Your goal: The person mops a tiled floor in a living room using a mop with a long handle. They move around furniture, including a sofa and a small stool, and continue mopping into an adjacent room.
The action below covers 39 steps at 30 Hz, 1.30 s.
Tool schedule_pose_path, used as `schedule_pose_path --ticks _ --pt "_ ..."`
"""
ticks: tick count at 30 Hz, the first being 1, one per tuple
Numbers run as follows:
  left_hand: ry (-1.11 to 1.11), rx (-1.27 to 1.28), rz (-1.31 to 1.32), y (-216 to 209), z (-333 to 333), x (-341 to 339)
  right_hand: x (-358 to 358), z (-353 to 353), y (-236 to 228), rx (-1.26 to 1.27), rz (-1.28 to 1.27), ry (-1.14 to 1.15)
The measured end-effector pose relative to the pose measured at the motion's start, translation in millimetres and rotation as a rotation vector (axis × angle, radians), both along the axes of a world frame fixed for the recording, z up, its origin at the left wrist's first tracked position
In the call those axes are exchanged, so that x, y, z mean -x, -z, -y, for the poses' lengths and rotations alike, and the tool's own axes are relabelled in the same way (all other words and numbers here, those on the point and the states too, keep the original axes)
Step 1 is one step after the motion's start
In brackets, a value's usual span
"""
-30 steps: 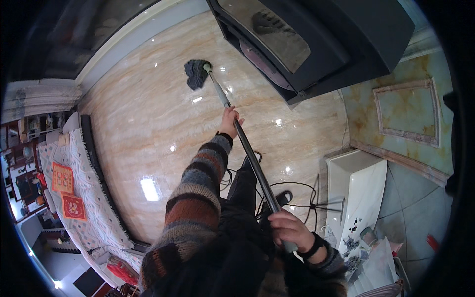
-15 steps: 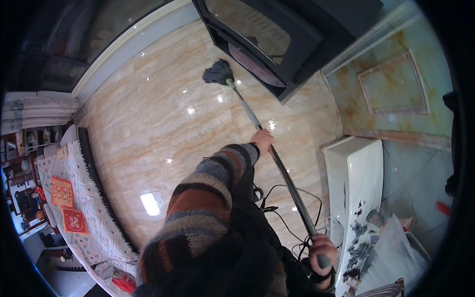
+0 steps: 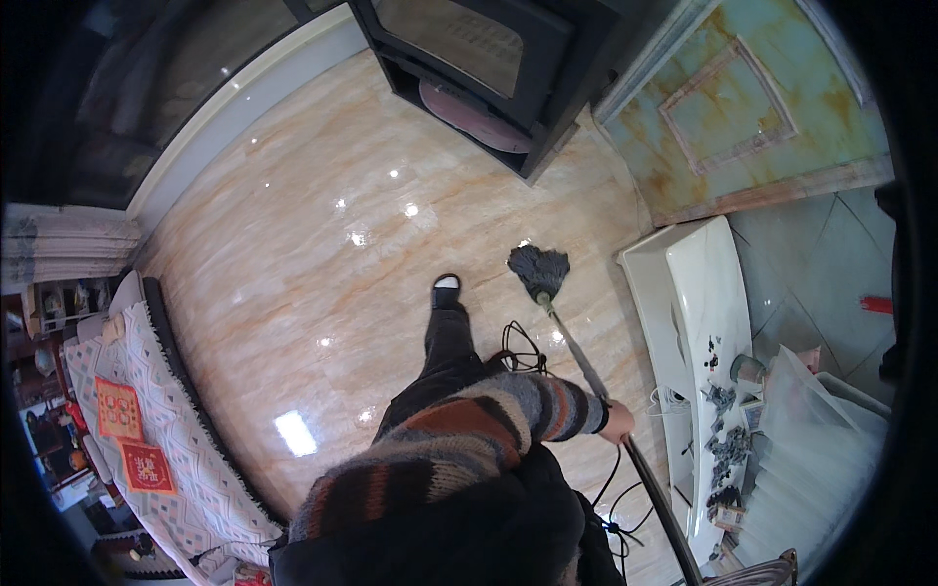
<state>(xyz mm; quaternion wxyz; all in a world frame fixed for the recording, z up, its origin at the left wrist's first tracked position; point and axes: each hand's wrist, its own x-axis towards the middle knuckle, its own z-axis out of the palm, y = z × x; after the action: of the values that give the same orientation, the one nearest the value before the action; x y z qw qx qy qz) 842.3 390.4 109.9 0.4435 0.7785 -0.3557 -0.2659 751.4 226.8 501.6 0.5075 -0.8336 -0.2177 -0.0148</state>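
Observation:
A mop (image 3: 578, 356) with a dark grey stringy head (image 3: 539, 272) slants across the right half of the floor. Its head lies on the shiny marbled tiles (image 3: 303, 225), left of a white low cabinet (image 3: 684, 278). My left hand (image 3: 618, 422), in a striped knitted sleeve, is wrapped round the middle of the pole. From there the pole runs down past the lower edge, where its upper end is out of the picture. My right hand does not show. One dark shoe (image 3: 447, 289) of mine stands on the tiles, left of the mop head.
Black cables (image 3: 523, 352) lie on the floor close to the pole. A dark cabinet (image 3: 552, 107) stands at the far side. Along the left is a sofa (image 3: 176, 391) with red and orange cushions. Small items and clear plastic (image 3: 816, 459) are at the right.
The mop head has been drawn back from beside the dark cabinet, toward me and rightward. My left hand moved right and nearer with the pole. My right hand has left the view; a shoe now shows.

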Motion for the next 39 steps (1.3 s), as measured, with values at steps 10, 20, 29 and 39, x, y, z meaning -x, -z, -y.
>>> schedule_pose_path --ticks 10,20,29,39 --pt "0.042 0.054 -0.012 16.9 -98.9 -27.3 16.2 -74.2 59.6 -0.500 0.207 0.689" --pt "-0.339 -0.153 0.048 78.7 -393.7 -139.9 -147.7 -266.4 150.4 -0.628 -0.175 0.383" --pt "-1.040 -0.299 0.349 152.9 -710.4 -124.9 -191.0 -564.3 272.4 -0.535 -0.203 -0.109" --pt "-1.313 -0.470 0.071 169.7 -773.3 -33.9 -182.2 -621.7 301.9 -0.255 -0.236 -0.902"
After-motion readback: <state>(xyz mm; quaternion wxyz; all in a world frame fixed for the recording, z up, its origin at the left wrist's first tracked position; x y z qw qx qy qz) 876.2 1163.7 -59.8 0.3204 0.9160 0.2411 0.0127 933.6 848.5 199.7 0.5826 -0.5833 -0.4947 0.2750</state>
